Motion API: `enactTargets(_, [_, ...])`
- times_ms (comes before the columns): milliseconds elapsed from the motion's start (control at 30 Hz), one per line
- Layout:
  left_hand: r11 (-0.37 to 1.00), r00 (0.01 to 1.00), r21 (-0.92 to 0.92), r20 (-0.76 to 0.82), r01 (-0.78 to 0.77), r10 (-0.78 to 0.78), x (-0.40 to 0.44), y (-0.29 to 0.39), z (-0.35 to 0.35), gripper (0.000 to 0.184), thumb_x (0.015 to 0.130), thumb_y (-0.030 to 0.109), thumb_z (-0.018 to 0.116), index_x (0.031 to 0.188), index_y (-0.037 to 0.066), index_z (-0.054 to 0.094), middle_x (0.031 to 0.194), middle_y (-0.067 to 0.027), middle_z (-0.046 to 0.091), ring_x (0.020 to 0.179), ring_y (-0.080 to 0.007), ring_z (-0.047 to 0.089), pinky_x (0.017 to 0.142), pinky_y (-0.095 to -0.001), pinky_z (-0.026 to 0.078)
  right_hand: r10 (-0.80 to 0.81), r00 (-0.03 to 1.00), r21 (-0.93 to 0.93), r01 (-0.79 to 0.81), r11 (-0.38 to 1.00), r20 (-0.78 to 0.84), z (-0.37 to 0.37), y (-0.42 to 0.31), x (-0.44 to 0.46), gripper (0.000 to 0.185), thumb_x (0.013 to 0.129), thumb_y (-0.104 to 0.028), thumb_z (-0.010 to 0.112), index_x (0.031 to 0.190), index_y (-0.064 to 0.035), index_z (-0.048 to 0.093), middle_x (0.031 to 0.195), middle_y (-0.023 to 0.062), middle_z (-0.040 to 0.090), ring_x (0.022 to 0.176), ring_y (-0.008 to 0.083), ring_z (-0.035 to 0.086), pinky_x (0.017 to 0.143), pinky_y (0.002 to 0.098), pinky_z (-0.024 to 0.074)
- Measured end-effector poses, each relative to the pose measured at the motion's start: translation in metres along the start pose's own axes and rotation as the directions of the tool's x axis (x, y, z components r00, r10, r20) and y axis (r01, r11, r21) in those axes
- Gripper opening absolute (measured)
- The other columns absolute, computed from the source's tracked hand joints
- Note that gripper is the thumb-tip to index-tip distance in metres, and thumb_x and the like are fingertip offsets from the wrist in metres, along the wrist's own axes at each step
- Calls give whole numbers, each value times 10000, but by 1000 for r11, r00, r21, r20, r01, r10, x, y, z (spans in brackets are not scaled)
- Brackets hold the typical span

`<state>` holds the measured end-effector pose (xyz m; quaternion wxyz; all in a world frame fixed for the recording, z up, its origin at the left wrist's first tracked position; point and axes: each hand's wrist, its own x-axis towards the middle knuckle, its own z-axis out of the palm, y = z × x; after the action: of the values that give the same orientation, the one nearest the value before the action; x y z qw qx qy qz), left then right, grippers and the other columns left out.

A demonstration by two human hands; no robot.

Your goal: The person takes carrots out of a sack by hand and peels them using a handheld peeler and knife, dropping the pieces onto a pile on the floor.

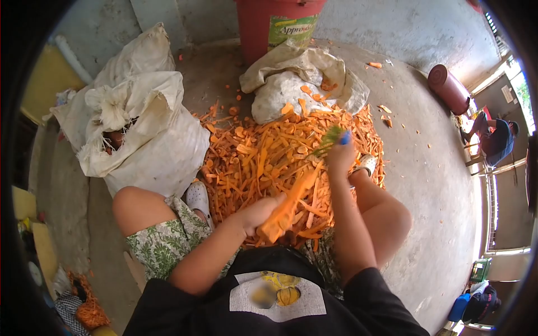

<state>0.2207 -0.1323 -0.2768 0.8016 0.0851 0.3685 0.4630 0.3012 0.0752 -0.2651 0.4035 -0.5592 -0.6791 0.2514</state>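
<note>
My left hand is closed round the thick end of a large orange carrot, which slants up to the right. My right hand is raised above the carrot's upper end, its fingers wrapped round something with a blue part; the rest of it is blurred. A streak of green shows beside that hand. Under both hands lies a broad heap of orange peelings and slices, spread between my legs.
White woven sacks stand at the left. Another sack lies behind the heap, before a red bucket. A dark red cylinder lies at the right. A person sits at the far right.
</note>
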Motion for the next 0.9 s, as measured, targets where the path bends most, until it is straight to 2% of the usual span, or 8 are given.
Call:
enactTargets(33, [994, 998, 108, -52, 29, -23, -8, 3, 15, 415, 910, 422, 288, 993, 51, 457, 785, -82, 502, 691, -191, 527, 554, -312, 481, 56, 992, -168, -75, 983, -116, 2, 32, 25, 178, 841, -158, 455, 836, -16, 563, 700, 171, 590, 637, 336, 563, 576, 423, 413])
enactTargets(67, [1000, 1000, 27, -11, -1, 2, -4, 1, 7, 414, 909, 423, 296, 986, 50, 458, 775, -82, 494, 684, -187, 514, 557, -314, 471, 114, 977, 20, -112, 993, -181, 12, 87, 58, 259, 872, -216, 434, 809, 2, 558, 644, 148, 579, 594, 301, 561, 549, 399, 413])
enactTargets(200, [914, 987, -402, 118, -50, 106, 8, 10, -8, 399, 900, 430, 320, 1008, 73, 462, 749, -101, 502, 680, -207, 510, 576, -320, 442, 146, 989, 254, -140, 957, -8, -13, 22, 24, 279, 876, -222, 450, 739, 11, 516, 549, 98, 505, 488, 194, 465, 489, 339, 380])
enactTargets(300, [918, 992, -375, -63, -128, 113, 14, 9, -14, 390, 900, 419, 324, 1006, 76, 477, 798, -114, 554, 707, -233, 558, 576, -335, 460, 14, 966, 294, -92, 951, 257, -18, -40, -46, 283, 878, -229, 451, 728, 9, 480, 514, 82, 448, 480, 172, 431, 477, 332, 361])
enactTargets(500, [839, 974, -509, 5, -191, 225, 14, 6, -11, 352, 895, 351, 346, 1008, 58, 506, 839, -102, 594, 739, -220, 605, 578, -380, 507, -39, 908, 240, -69, 968, 417, -14, -56, -102, 212, 834, -171, 504, 713, -4, 454, 531, 177, 450, 481, 302, 459, 480, 376, 363])
enactTargets(667, [895, 980, -404, -22, -189, 197, 25, -11, -21, 317, 893, 313, 368, 1018, 52, 496, 879, -112, 581, 757, -225, 598, 596, -375, 508, -79, 933, 61, 61, 996, 350, -4, -40, -95, 112, 753, -94, 530, 728, -6, 466, 605, 223, 507, 585, 382, 523, 531, 445, 374])
enactTargets(733, [960, 996, -279, -90, -41, 17, 22, -11, -16, 359, 893, 346, 388, 1067, 45, 481, 923, -119, 560, 786, -232, 585, 619, -358, 504, -42, 985, 57, 33, 998, 165, 19, -6, -65, 96, 769, -101, 522, 763, -9, 495, 630, 204, 532, 592, 370, 525, 547, 442, 380])
enactTargets(900, [993, 1000, -118, -12, 12, -14, 1, -1, 7, 455, 887, 421, 386, 1141, 47, 436, 952, -105, 543, 824, -194, 561, 633, -329, 495, 122, 989, -125, -132, 983, -84, 3, 36, 13, 271, 861, -252, 455, 797, 0, 531, 664, 179, 554, 652, 345, 540, 569, 422, 396])
